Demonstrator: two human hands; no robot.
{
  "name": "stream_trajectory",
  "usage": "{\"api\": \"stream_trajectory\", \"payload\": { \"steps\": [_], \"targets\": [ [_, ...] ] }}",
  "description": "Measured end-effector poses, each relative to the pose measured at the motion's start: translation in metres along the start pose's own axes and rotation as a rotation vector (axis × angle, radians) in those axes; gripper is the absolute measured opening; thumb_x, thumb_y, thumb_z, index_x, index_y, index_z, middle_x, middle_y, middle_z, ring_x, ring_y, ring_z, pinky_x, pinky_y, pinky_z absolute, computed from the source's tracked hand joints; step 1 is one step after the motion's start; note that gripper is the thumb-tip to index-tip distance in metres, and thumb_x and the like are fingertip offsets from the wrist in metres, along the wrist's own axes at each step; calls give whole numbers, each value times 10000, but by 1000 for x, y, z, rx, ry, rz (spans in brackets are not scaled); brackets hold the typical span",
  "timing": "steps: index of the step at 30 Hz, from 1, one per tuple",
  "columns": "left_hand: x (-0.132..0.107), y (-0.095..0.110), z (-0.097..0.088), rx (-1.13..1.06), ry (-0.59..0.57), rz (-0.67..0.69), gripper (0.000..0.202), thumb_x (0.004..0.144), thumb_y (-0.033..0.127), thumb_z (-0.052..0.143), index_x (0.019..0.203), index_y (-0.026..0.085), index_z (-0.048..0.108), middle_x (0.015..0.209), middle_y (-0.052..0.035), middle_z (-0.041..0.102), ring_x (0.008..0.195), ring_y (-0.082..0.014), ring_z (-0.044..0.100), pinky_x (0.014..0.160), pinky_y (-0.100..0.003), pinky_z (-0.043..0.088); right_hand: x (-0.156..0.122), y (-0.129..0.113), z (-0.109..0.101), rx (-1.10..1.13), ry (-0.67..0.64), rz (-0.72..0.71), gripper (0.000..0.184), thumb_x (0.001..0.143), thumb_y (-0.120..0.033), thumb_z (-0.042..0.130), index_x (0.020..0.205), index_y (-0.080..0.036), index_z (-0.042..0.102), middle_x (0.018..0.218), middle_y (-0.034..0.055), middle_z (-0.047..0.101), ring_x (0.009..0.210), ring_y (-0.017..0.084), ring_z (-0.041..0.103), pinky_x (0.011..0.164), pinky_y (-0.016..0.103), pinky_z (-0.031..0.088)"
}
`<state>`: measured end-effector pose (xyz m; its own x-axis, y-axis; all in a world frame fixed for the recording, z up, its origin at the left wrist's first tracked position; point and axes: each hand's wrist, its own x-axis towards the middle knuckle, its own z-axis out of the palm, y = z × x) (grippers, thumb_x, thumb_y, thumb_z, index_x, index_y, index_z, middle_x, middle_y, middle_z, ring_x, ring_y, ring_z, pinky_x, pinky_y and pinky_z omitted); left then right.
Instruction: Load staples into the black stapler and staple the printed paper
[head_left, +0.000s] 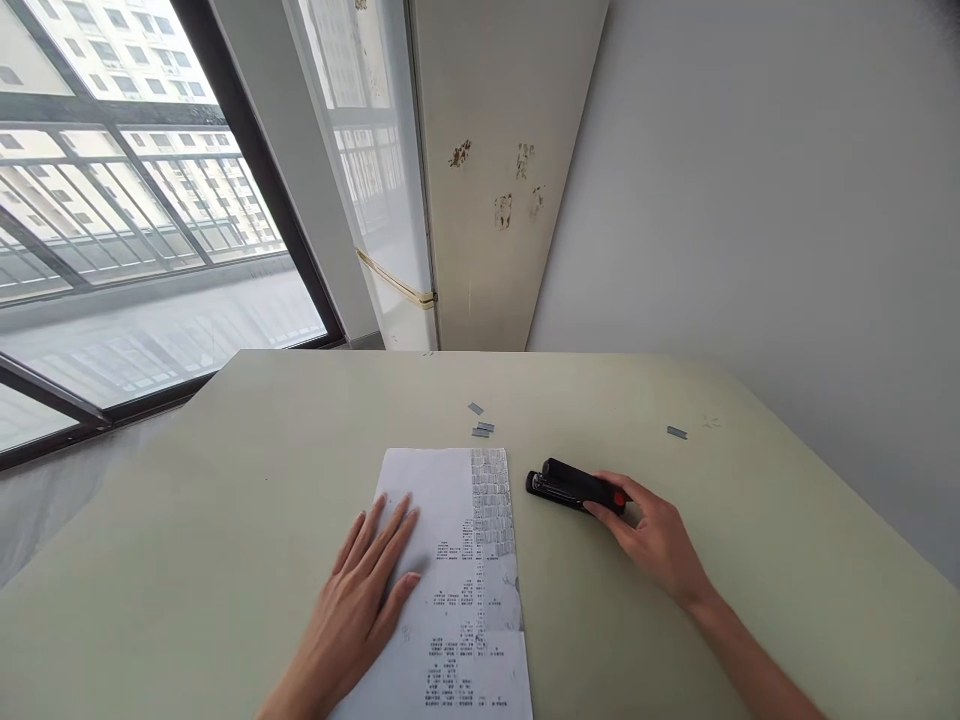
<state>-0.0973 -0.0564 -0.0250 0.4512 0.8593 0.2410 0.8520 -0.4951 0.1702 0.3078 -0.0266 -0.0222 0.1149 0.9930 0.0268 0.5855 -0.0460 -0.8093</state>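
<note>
A printed sheet of paper [439, 480] lies on the table, with rows of staples [491, 500] packed along its upper right edge. My left hand [367, 580] rests flat on the sheet's left part, its fingers stretched out. To the right of the paper, a black stapler [574, 484] with a red spot near its rear end points left, apart from the sheet's edge. My right hand [656, 535] grips its rear end between thumb and fingers.
Small strips of staples [484, 429] lie beyond the paper's top edge. Another staple strip [676, 432] is farther right on the pale table [225, 520]. Behind stand a stained cabinet panel [495, 260] and a grey wall [750, 200]; a window [150, 200] is at the left.
</note>
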Motion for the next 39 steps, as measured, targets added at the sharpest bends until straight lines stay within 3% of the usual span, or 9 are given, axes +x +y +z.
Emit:
{"api": "stream_trajectory", "payload": {
  "steps": [5,8,12,16,19,22,25,31,39],
  "targets": [
    [-2,-5,1,-66,8,-85,627,1119,402,372,1706,337,162,1710,13,354,1614,-306,225,1267,-577,342,4,7,-13,18,-88,-47,451,932,-628,662,1238,-301,719,1148,65,755,803,215,650,453,257,439],
    [0,-5,0,-67,14,-122,664,1097,436,444,1700,372,172,1696,6,386,1596,-325,276,1243,-596,383,-4,8,-28,37,-165,-45,400,941,-577,670,1225,-298,722,1203,73,752,966,256,679,474,252,451],
    [2,-6,-2,-27,-2,-167,766,1041,520,555,1694,394,176,1684,-5,408,1568,-356,342,1191,-627,447,-23,14,-47,57,-218,3,335,948,-512,671,1216,-318,727,1199,66,755,1017,271,698,536,268,521],
    [1,-15,-6,9,-12,-175,753,1041,519,547,1692,397,190,1676,-7,423,1553,-360,373,1194,-632,440,-36,29,-52,87,-220,17,342,951,-511,669,1227,-317,731,1267,81,747,1086,288,715,740,332,621],
    [3,-15,-12,26,-36,-155,751,1043,534,539,1693,394,188,1695,-16,391,1568,-366,341,1208,-638,417,-38,39,-50,85,-208,16,412,959,-565,646,1269,-304,720,1320,88,735,1118,284,719,910,378,617],
    [11,2,-18,-9,-27,-134,717,1054,532,525,1686,378,222,1710,-32,366,1570,-361,345,1203,-615,437,-37,41,-47,140,-164,41,444,1027,-592,518,1282,-287,713,1363,96,724,1217,288,692,1034,409,570],
    [23,34,-18,-96,-13,-77,648,1073,472,523,1664,358,282,1685,-39,415,1566,-337,364,1203,-574,462,-37,39,-44,202,-96,76,465,1078,-579,403,1276,-275,694,1333,94,746,1244,275,687,1083,415,540],
    [49,93,-3,-281,-40,62,463,1076,316,552,1528,315,455,1561,-49,566,1535,-303,423,1166,-523,523,-37,39,-41,201,-82,27,425,1101,-534,388,1318,-281,652,1302,72,765,1226,246,703,1076,390,546],
    [86,125,8,-395,-30,92,406,1063,279,570,1466,284,522,1426,-80,657,1434,-307,540,1112,-526,559,-37,40,-41,198,-52,-6,376,1095,-506,431,1258,-281,683,1271,64,771,1148,238,733,1023,371,579]
  ]
}}
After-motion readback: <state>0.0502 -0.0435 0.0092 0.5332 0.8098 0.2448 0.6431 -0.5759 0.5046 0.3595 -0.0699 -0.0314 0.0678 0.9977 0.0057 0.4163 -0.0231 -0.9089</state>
